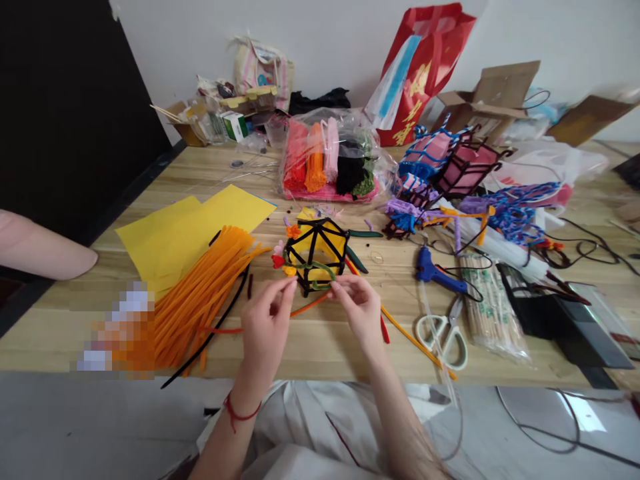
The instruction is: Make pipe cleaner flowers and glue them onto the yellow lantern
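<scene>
A small lantern frame of black pipe cleaners with yellow panels [311, 252] sits on the table in front of me. Small orange, pink, red and yellow flowers [278, 261] line its left side. A curved green pipe cleaner [320, 267] runs across its front. My right hand [357, 307] pinches the green pipe cleaner's end at the lower right of the frame. Just below the yellow flower, my left hand [266, 320] is closed in a pinch; what lies between its fingertips is too small to make out. An orange-red pipe cleaner [306, 307] passes behind the hands.
Orange pipe cleaners [200, 300] and yellow sheets [200, 223] lie left. On the right are a blue glue gun [435, 270], scissors [447, 333] and bagged sticks [493, 307]. Bagged pipe cleaners [333, 160] and finished lanterns [470, 167] stand behind. Another person's arm [45, 247] is at left.
</scene>
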A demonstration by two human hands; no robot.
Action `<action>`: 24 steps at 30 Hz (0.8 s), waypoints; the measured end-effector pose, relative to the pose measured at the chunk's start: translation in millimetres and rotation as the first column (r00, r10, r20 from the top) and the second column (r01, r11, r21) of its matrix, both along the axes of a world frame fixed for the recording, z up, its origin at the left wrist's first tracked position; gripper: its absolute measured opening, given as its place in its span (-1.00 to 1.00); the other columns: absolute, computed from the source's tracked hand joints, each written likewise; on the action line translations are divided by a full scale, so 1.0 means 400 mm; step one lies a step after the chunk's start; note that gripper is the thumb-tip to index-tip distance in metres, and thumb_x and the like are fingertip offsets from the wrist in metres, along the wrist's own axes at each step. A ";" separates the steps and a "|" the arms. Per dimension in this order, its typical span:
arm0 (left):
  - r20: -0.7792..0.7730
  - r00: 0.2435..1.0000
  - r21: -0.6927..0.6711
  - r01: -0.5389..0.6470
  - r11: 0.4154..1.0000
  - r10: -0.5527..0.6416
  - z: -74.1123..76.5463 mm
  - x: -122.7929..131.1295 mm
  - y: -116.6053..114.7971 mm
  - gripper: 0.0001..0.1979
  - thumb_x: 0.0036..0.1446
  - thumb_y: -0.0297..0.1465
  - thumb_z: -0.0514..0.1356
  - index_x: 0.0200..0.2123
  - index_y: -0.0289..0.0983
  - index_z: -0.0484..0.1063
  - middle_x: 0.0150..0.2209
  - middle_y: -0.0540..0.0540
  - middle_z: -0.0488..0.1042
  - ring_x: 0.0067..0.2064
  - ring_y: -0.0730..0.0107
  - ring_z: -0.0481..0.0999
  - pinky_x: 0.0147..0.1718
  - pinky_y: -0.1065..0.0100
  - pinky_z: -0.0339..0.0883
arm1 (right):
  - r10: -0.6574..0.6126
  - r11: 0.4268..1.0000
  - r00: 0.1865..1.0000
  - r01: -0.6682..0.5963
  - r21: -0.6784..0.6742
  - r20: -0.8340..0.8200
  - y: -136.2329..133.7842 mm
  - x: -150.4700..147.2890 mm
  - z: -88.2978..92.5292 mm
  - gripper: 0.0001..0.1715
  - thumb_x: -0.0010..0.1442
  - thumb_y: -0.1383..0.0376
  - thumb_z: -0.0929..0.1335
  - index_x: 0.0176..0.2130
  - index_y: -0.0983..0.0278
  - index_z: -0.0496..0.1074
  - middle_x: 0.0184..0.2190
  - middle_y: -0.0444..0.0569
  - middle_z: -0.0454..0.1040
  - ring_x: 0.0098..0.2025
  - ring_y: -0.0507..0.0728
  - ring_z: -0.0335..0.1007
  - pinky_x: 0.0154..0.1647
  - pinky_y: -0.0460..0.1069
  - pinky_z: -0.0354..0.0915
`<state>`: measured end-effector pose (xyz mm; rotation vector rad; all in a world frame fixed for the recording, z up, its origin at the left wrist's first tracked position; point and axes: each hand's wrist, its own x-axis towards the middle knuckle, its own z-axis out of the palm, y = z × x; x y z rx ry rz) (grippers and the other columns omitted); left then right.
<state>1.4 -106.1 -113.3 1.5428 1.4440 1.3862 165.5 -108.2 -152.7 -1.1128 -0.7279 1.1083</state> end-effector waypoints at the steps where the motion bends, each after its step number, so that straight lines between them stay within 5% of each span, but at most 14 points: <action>1: -0.053 0.999 0.055 -0.005 0.998 0.008 0.014 -0.009 0.009 -0.81 0.20 -0.29 0.28 -0.14 -0.18 0.60 -0.29 -0.06 0.56 -0.42 0.44 0.42 -0.36 0.39 0.31 | 0.001 1.000 0.999 -0.001 -0.013 -0.040 0.002 -0.003 -0.001 -0.69 -0.04 0.16 0.59 -0.34 0.22 0.52 -0.48 -0.13 0.57 -0.47 0.06 0.52 -0.36 -0.03 0.47; 3: -0.317 0.948 0.231 0.095 0.968 -0.017 0.034 -0.020 0.038 -0.77 0.26 -0.31 0.22 -0.04 -0.17 0.55 -0.07 -0.13 0.56 -0.18 0.31 0.54 -0.17 0.32 0.41 | 0.022 0.999 0.992 -0.027 -0.039 -0.124 0.007 -0.010 -0.004 -0.65 -0.10 0.16 0.61 -0.34 0.23 0.53 -0.45 -0.10 0.62 -0.49 0.04 0.51 -0.39 -0.05 0.47; 6: -0.574 0.814 0.276 0.298 0.914 -0.092 0.036 -0.019 0.096 -0.76 0.33 -0.36 0.12 -0.01 -0.18 0.51 -0.03 -0.15 0.58 0.08 0.14 0.52 0.14 0.12 0.35 | 0.067 0.993 0.966 -0.090 -0.080 -0.251 0.011 -0.024 -0.009 -0.58 -0.16 0.15 0.62 -0.31 0.23 0.53 -0.35 -0.03 0.67 -0.52 0.02 0.51 -0.44 -0.07 0.48; 15: -0.616 0.786 0.304 0.308 0.901 -0.061 0.012 0.008 0.142 -0.84 0.31 -0.35 0.14 -0.20 -0.22 0.53 -0.19 -0.14 0.59 -0.08 0.14 0.56 0.15 0.10 0.36 | 0.081 0.983 0.902 -0.142 -0.114 -0.424 0.016 -0.077 -0.043 -0.58 -0.18 0.09 0.63 -0.37 0.24 0.56 -0.43 -0.09 0.63 -0.47 0.00 0.53 -0.39 -0.12 0.50; 24: -0.514 0.856 0.310 0.242 0.919 -0.051 0.011 0.008 0.139 -0.84 0.29 -0.34 0.19 -0.13 -0.19 0.55 -0.10 -0.15 0.59 0.02 0.14 0.54 0.22 0.05 0.30 | 0.042 0.986 0.905 -0.105 -0.127 -0.424 0.026 -0.075 -0.066 -0.61 -0.18 0.14 0.64 -0.35 0.21 0.58 -0.32 -0.06 0.65 -0.39 0.05 0.55 -0.30 -0.05 0.51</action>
